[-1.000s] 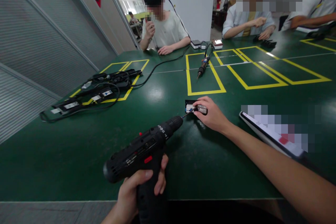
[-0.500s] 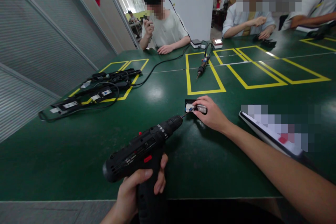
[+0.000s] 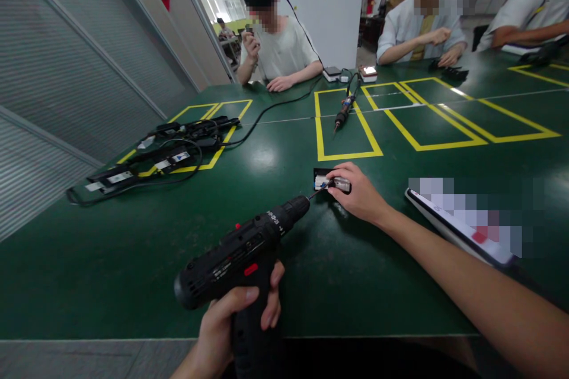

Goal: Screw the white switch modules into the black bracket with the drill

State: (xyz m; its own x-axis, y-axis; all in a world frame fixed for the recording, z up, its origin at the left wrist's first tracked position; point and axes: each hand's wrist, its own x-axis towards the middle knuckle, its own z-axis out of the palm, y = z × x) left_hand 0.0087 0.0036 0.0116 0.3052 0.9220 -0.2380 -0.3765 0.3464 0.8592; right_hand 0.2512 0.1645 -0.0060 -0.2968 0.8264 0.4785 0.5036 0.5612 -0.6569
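My left hand (image 3: 231,314) is wrapped round the grip of a black cordless drill (image 3: 242,249) with red buttons. The drill points up and to the right, and its thin bit (image 3: 317,191) reaches the fingertips of my right hand (image 3: 355,192). Those fingers are pressed together at a small black case (image 3: 322,172) on the green table, which holds white and silver parts. Whether they pinch the bit or a part in the case is hidden by the fingers.
Black devices with cables (image 3: 178,151) lie at the left. A soldering-iron-like tool (image 3: 344,112) lies inside a yellow taped frame (image 3: 349,157). A tablet-like device (image 3: 462,231) is at the right. A person (image 3: 284,47) and others sit across the green table (image 3: 133,272).
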